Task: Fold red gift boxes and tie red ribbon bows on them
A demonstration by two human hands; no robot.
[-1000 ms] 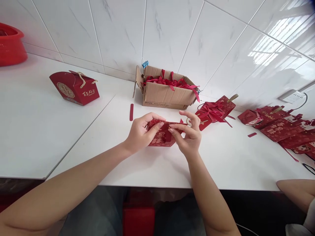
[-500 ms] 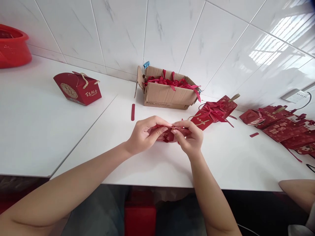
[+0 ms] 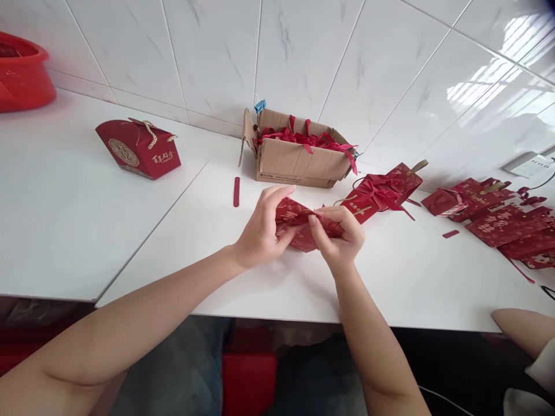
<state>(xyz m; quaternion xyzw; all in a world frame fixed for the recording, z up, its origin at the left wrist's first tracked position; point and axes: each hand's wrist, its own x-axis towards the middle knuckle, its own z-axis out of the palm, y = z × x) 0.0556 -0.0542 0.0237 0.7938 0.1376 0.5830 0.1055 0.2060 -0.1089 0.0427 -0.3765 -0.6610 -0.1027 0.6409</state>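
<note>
A small red gift box (image 3: 305, 239) with gold print is held up over the white table, between my two hands. My right hand (image 3: 342, 236) pinches the box's top edge between thumb and fingers. Round the left side curves my left hand (image 3: 261, 230), its thumb along the front and its fingers raised at the back, supporting a red panel. Part of the box is hidden behind my fingers. Just right of my hands lie red boxes with ribbon bows (image 3: 376, 193).
Against the tiled wall stands a cardboard box (image 3: 297, 164) full of red ribbons. A red strip (image 3: 236, 192) lies left of it. Farther left are a rope-handled red box (image 3: 141, 151) and a red basin (image 3: 23, 78). Several red boxes (image 3: 498, 216) and another person's arm (image 3: 524, 329) are at right.
My left hand has loosened its pinch at the top edge and spread its fingers. The box's red panel now shows more, tilted open between my hands. The view has shifted slightly.
</note>
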